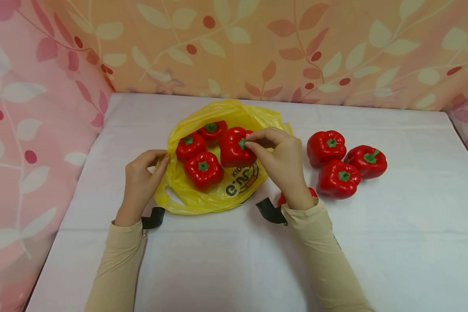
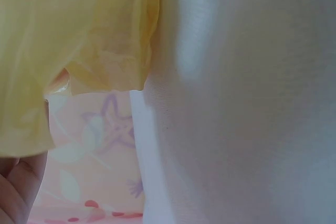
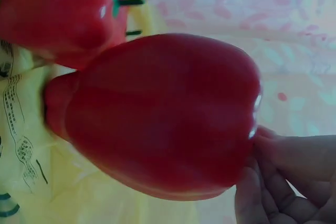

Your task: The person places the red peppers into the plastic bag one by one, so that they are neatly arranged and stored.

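My right hand [image 1: 282, 160] pinches a red bell pepper [image 1: 234, 149] by its green stem, over the open mouth of a yellow plastic bag [image 1: 222, 201]. In the right wrist view the held bell pepper [image 3: 168, 119] fills the middle, fingertips at its stem end. Inside the bag sit three more red bell peppers [image 1: 203, 171]. At the bag's left edge my left hand [image 1: 142, 177] pinches the plastic between thumb and fingers. The left wrist view shows the yellow plastic [image 2: 94, 40] and part of that hand [image 2: 23, 187].
To the right, three red bell peppers [image 1: 339, 180] stand close together on the white tablecloth [image 1: 413, 225]. Another bell pepper [image 1: 313, 192] is mostly hidden behind the right wrist. Patterned cloth [image 1: 257, 52] hangs along the back and left sides.
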Demonstrator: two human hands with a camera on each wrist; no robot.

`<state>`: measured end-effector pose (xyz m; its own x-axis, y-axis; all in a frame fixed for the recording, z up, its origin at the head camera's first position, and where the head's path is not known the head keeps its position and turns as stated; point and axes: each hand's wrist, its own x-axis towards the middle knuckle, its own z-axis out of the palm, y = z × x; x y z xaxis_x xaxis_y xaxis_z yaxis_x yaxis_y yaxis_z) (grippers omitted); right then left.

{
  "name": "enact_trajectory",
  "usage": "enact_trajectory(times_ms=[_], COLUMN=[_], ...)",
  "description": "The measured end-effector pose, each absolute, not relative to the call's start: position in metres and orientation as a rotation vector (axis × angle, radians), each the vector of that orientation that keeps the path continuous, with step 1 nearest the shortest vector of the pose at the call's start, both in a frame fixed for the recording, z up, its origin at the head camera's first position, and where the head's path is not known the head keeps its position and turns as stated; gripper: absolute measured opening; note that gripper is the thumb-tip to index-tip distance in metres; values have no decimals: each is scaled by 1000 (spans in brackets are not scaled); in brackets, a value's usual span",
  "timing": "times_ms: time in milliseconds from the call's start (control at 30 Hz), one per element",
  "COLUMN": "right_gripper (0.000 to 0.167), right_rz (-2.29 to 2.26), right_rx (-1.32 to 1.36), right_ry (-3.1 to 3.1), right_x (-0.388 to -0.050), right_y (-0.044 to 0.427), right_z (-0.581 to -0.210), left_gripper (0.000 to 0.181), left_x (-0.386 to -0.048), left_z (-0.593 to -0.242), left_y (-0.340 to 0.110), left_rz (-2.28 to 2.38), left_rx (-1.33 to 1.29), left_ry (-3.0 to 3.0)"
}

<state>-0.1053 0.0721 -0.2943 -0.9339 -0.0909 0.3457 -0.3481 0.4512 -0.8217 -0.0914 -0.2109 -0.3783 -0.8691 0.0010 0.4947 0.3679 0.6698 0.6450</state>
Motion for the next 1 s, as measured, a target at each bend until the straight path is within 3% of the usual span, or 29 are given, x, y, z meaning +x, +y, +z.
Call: enact_trajectory(times_ms=[533, 1000], right_gripper=[8, 4], right_rz=[1316, 1314], right_rx=[509, 603], right_ry=[-2862, -2826], right_x=[-151, -155], right_y=[42, 34], right_z=[-310, -316], left_gripper=[15, 14], left_x=[-91, -91], left_z=[-377, -378], left_y=[-211, -211], left_rz=[-1057, -1065], left_rx=[-272, -292], left_ry=[-2441, -2419])
